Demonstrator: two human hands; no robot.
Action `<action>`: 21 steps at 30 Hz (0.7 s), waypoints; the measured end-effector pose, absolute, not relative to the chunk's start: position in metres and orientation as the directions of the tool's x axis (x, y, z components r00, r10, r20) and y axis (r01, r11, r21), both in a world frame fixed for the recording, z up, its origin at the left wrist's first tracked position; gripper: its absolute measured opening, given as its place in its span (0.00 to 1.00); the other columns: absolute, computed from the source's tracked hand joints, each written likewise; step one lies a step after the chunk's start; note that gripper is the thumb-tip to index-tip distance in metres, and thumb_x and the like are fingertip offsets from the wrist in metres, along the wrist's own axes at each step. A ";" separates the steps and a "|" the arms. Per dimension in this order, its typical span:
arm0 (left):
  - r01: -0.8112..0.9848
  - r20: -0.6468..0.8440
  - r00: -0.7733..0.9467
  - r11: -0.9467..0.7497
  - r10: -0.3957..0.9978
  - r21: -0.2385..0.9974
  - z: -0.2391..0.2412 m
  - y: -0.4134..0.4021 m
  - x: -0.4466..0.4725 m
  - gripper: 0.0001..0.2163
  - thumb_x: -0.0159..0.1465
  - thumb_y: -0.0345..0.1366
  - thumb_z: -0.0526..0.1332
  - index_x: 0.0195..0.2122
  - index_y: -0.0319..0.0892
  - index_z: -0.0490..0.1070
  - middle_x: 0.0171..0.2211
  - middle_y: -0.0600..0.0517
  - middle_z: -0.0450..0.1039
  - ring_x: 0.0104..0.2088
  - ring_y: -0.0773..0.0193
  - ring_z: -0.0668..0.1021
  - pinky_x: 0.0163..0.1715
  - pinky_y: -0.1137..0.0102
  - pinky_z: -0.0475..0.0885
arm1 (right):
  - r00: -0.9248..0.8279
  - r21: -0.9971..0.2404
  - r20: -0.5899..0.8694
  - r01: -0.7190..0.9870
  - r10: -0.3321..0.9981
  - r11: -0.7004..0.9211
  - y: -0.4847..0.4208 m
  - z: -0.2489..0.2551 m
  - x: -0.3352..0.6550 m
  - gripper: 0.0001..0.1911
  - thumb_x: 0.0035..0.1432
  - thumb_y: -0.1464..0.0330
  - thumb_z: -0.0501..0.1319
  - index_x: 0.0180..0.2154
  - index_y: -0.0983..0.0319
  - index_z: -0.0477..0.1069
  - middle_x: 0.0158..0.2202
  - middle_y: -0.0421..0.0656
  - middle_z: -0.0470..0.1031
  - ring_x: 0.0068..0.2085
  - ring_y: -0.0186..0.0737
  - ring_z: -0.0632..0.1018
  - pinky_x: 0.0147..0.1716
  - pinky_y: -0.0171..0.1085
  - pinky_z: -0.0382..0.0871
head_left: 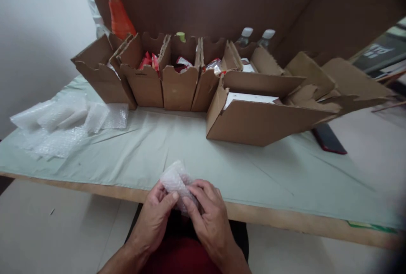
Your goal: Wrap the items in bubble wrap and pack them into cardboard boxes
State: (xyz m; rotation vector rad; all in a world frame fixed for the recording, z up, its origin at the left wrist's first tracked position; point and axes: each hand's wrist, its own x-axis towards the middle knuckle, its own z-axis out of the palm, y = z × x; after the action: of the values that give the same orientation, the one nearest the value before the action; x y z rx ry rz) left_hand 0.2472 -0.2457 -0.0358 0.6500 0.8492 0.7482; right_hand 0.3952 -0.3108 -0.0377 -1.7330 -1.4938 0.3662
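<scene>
Both hands, left hand [156,217] and right hand [207,219], pinch a bubble-wrap bundle [176,180] at the cloth-covered table [190,155] edge.

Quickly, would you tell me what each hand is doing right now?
Left hand: closed on the bubble-wrap bundle.
Right hand: closed on the same bundle.

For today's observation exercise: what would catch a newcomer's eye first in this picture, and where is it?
The left hand and right hand pinch a bubble-wrap bundle at the near edge of the table. Behind stands a row of open cardboard boxes, with an orange bottle at the back left.
</scene>
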 end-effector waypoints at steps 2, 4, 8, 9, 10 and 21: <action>-0.229 -0.403 0.453 0.541 0.795 0.809 -0.038 -0.246 0.245 0.24 0.60 0.46 0.72 0.54 0.39 0.75 0.47 0.43 0.81 0.49 0.50 0.81 0.50 0.60 0.76 | 0.336 -0.755 0.257 0.655 0.906 -0.028 -0.318 -0.034 0.404 0.13 0.66 0.58 0.62 0.46 0.57 0.78 0.49 0.49 0.77 0.47 0.48 0.79 0.47 0.46 0.73; -0.090 -0.357 0.500 0.458 0.789 0.884 -0.040 -0.248 0.240 0.26 0.61 0.43 0.70 0.59 0.42 0.72 0.48 0.43 0.80 0.46 0.53 0.81 0.47 0.63 0.77 | 0.346 -0.845 0.159 0.532 0.925 -0.054 -0.322 -0.026 0.417 0.22 0.62 0.54 0.65 0.53 0.58 0.76 0.55 0.50 0.75 0.49 0.48 0.78 0.50 0.46 0.73; 0.126 -0.174 0.660 0.121 0.731 0.985 -0.043 -0.259 0.240 0.35 0.63 0.38 0.65 0.71 0.44 0.58 0.52 0.43 0.77 0.46 0.55 0.81 0.49 0.63 0.76 | 0.157 -0.941 -0.109 0.302 0.982 -0.153 -0.326 -0.006 0.432 0.34 0.52 0.61 0.72 0.60 0.57 0.71 0.56 0.46 0.77 0.50 0.46 0.78 0.53 0.42 0.72; 0.156 -0.142 0.689 0.045 0.711 0.987 -0.046 -0.262 0.242 0.36 0.65 0.37 0.63 0.73 0.44 0.53 0.51 0.42 0.77 0.45 0.56 0.81 0.49 0.63 0.76 | 0.126 -0.937 -0.151 0.297 0.981 -0.182 -0.327 -0.003 0.433 0.29 0.51 0.64 0.72 0.56 0.57 0.74 0.51 0.45 0.79 0.49 0.45 0.78 0.50 0.40 0.72; 0.182 -0.123 0.716 -0.014 0.687 0.983 -0.048 -0.264 0.244 0.37 0.66 0.37 0.62 0.74 0.43 0.50 0.50 0.42 0.77 0.45 0.56 0.81 0.50 0.62 0.76 | 0.106 -0.929 -0.182 0.308 0.978 -0.206 -0.327 -0.001 0.432 0.22 0.51 0.68 0.70 0.49 0.58 0.77 0.46 0.43 0.80 0.45 0.43 0.79 0.47 0.38 0.72; 0.071 -0.046 0.816 -0.020 0.577 0.997 -0.019 -0.194 0.266 0.38 0.65 0.48 0.65 0.73 0.50 0.52 0.56 0.42 0.76 0.54 0.51 0.79 0.58 0.56 0.73 | 0.295 -0.810 0.202 0.586 0.934 -0.010 -0.288 0.114 0.554 0.10 0.55 0.62 0.71 0.40 0.55 0.79 0.35 0.39 0.80 0.35 0.38 0.77 0.34 0.35 0.72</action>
State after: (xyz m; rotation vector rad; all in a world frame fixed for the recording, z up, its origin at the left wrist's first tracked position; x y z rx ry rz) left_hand 0.2662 -0.1945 -0.0187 1.5574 0.5325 0.4346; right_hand 0.5541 -0.2884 0.1141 -1.7004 -1.3924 0.5066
